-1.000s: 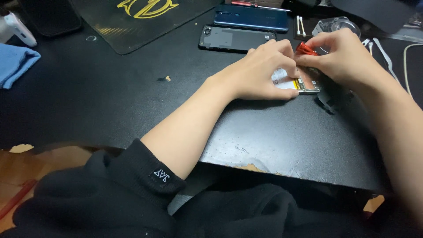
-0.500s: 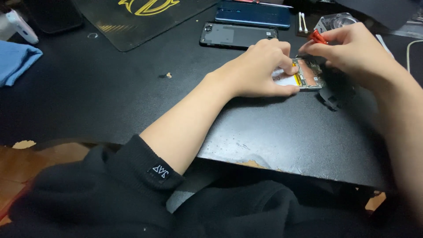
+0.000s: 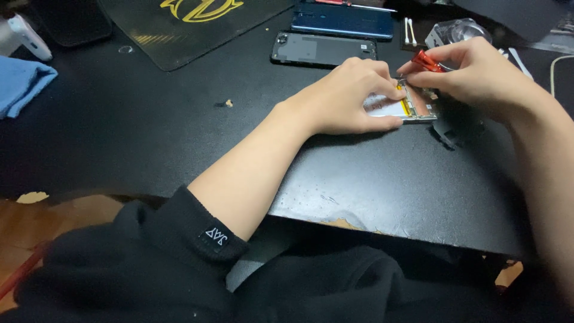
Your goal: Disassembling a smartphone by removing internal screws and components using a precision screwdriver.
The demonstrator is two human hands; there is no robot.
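Black and scuffed along its chipped near edge, the work table (image 3: 149, 137) carries the whole scene. Near its middle-right lies an opened phone (image 3: 412, 109), flat, its inner frame and pale battery face up. The left hand (image 3: 350, 96) lies palm-down over the phone's left part, fingers (image 3: 382, 122) curled together and pressing on it, thumb tucked along the lower edge; it pins the phone rather than lifting it. The right hand (image 3: 478, 75) hovers just above the phone's upper right corner, thumb and forefinger pinched tightly round a red-handled screwdriver (image 3: 427, 61), whose tip points down at the frame; whether the tip touches cannot be told. Behind the hands, well apart from them, a dark phone back cover (image 3: 323, 49) lies flat, and beyond it a blue phone (image 3: 342, 21). Two cotton swabs (image 3: 409, 31) lie just to the right of the blue phone, beside a clear plastic holder (image 3: 457, 31). A black mat with a yellow emblem (image 3: 197, 24) occupies the far centre. A blue cloth (image 3: 21, 84) rests at the far left edge. Black sleeves (image 3: 149, 263) fill the foreground.
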